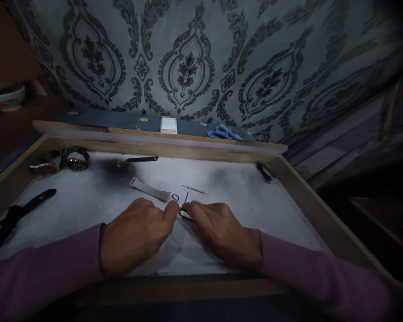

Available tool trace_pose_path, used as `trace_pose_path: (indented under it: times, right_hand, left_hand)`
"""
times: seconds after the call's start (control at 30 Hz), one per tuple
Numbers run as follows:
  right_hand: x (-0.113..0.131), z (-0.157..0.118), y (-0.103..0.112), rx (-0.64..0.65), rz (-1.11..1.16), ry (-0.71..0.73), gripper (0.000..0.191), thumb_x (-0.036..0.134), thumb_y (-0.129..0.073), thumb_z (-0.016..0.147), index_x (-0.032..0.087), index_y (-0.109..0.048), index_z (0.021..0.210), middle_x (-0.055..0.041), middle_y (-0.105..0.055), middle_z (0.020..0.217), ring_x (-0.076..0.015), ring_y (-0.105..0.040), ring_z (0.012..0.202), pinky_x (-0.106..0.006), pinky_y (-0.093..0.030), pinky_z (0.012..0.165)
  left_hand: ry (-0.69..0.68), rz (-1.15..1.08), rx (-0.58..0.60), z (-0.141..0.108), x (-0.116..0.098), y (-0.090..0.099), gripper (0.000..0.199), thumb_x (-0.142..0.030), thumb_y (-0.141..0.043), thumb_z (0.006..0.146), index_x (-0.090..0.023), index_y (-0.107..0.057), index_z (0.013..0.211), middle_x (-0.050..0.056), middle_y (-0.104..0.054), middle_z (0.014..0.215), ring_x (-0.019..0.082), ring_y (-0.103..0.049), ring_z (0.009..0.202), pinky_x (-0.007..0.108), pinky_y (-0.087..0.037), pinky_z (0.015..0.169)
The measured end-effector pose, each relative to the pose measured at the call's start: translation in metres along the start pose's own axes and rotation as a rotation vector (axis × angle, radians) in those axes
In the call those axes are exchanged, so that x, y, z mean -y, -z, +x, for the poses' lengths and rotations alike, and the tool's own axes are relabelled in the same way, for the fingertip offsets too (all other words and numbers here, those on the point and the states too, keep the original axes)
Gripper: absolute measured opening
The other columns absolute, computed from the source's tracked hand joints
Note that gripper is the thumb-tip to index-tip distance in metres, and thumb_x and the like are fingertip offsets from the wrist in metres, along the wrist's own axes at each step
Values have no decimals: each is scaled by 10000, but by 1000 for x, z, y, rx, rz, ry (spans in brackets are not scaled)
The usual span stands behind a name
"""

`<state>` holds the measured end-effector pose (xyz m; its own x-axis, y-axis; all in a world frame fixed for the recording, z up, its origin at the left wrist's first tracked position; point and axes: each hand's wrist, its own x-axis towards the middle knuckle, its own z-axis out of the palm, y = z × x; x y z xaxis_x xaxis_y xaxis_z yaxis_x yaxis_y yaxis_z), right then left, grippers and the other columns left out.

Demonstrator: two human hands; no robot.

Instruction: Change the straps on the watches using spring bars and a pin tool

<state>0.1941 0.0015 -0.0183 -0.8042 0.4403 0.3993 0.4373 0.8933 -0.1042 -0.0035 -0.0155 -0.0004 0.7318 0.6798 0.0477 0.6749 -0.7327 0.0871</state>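
Observation:
Both of my hands meet over the middle of the tray. My left hand (pixel 141 232) is closed, its thumb and fingers pinching the left side of a small silver-edged watch case (pixel 186 214). On the other side my right hand (pixel 221 230) grips the same case, fingers curled round it and hiding most of it. A thin dark stick-like piece (pixel 186 197) juts up beside the right fingertips; whether it is held I cannot tell. Just beyond the left thumb lie a thin black loop (pixel 175 197) and a grey mesh watch strap (pixel 149 189). A slim metal tool (pixel 195 189) rests behind the right hand.
The wooden-rimmed tray (pixel 195 148) has a white floor. Watches (pixel 76 163) stand at its back left, a black-strapped watch (pixel 20 214) at the left, another (pixel 267 172) at the back right. A dark blade (pixel 142 159) lies near the back. Beyond the rim is a blue cloth (pixel 225 132).

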Motion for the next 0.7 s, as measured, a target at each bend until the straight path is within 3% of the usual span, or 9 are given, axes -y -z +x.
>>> trace_pose_path:
  times: [0.13, 0.23, 0.43, 0.57, 0.7]
  right_hand:
    - [0, 0, -6, -6, 9, -90, 186, 147, -271, 985, 155, -448, 927, -19, -582, 648, -117, -499, 483, -228, -338, 437]
    - [0, -1, -8, 3, 56, -186, 134, 170, -305, 967, 165, -438, 965, -25, -610, 658, -140, -544, 516, -233, -347, 462]
    - [-4, 2, -2, -15, 279, -300, 72, 168, -344, 948, 186, -413, 942, 13, -554, 636, -117, -487, 480, -212, -332, 466]
    - [-9, 2, 2, -54, 383, -367, 77, 187, -372, 955, 198, -414, 891, 39, -489, 601, -104, -452, 464, -209, -301, 457]
    - [-15, 1, 6, -6, 475, -354, 111, 235, -385, 971, 189, -443, 888, 24, -508, 642, -105, -465, 506, -220, -338, 491]
  left_hand:
    - [93, 33, 60, 4, -4, -1, 246, 13, -335, 800, -114, -500, 932, -12, -542, 488, 163, -483, 400, 265, -349, 418]
    - [168, -1, 16, 7, -4, -3, 220, -12, -332, 820, -138, -497, 893, 3, -583, 536, 162, -522, 434, 264, -377, 443]
    - [210, -266, -53, 9, 2, -5, 198, -141, -293, 932, -169, -479, 872, 0, -604, 631, 148, -556, 521, 262, -383, 516]
    - [232, -411, -43, 8, 8, 0, 244, -228, -280, 965, -173, -489, 852, -3, -573, 653, 145, -540, 563, 267, -372, 558]
    - [225, -546, 24, 8, 16, 9, 280, -258, -282, 961, -175, -498, 803, -37, -482, 591, 120, -477, 538, 238, -360, 557]
